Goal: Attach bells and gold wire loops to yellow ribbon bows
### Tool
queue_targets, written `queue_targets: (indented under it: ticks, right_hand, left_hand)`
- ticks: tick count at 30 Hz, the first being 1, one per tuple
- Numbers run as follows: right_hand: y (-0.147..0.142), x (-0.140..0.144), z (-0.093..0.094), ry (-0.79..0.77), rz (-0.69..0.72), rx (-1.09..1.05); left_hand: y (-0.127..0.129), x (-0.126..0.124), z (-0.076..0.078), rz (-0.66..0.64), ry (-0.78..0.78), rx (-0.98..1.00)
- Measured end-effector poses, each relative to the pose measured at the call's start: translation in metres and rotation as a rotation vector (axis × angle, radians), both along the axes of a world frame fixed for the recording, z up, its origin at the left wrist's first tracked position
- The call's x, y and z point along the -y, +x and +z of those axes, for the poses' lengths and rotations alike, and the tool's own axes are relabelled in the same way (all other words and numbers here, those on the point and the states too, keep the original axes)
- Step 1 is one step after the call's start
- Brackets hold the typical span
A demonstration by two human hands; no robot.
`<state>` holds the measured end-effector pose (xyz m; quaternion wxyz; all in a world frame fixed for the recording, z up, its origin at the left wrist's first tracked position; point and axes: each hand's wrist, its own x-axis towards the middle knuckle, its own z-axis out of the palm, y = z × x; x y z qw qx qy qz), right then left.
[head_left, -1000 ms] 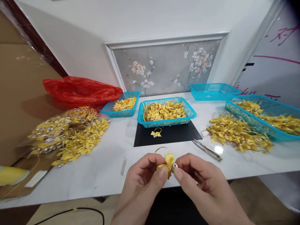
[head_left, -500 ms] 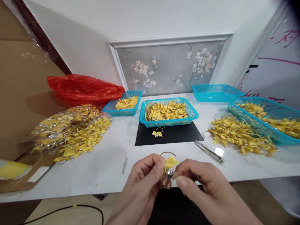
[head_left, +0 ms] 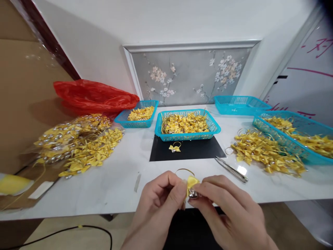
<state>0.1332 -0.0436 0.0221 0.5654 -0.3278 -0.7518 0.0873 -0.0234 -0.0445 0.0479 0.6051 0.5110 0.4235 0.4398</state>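
Observation:
Over the near edge of the white table point(head_left: 111, 191), my left hand point(head_left: 158, 205) and my right hand point(head_left: 226, 211) meet on one small yellow ribbon bow point(head_left: 191, 181). A thin gold loop rises from the bow, and a little silver bell point(head_left: 193, 193) sits at its knot. Left thumb and fingers pinch the bow's left side. Right thumb and forefinger press on the bell and the bow's right side. Another single yellow bow point(head_left: 174, 148) lies on the black mat point(head_left: 197, 150) beyond my hands.
Metal tweezers point(head_left: 231, 169) lie right of the mat. Blue baskets point(head_left: 187, 134) point(head_left: 135, 122) point(head_left: 299, 152) hold yellow bows; one at the back right point(head_left: 239, 104) looks bare. A loose pile of bows point(head_left: 265, 151) lies right, bagged bows point(head_left: 75, 146) and a red bag point(head_left: 93, 97) left.
My hands have kept working the same bow; the right fingers have closed in over the bell. The view has drifted slightly, so the table's things sit a little further right.

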Motion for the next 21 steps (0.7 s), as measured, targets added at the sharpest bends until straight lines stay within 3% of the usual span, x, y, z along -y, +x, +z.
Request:
queue_targets:
  ticks: [8,12,14,17,21]
  right_hand:
    - [0.001,-0.004,0.012,-0.097,0.058,-0.07]
    - [0.004,-0.002,0.01,0.0,0.126,-0.044]
    - [0.009,-0.001,0.007,-0.024,0.116,-0.058]
    - [0.017,-0.001,0.003,-0.291,0.081,-0.18]
    - [0.015,-0.005,0.003,-0.799,0.303,-0.417]
  left_hand:
    - [0.001,-0.001,0.001,-0.007,0.038,-0.02]
    - [0.001,-0.003,0.0,-0.006,-0.045,0.057]
    - [0.0,-0.004,0.0,0.003,-0.064,0.061]
    - [-0.002,-0.006,0.001,-0.012,-0.045,0.025]
    - [-0.003,-0.009,0.002,-0.066,-0.024,-0.087]
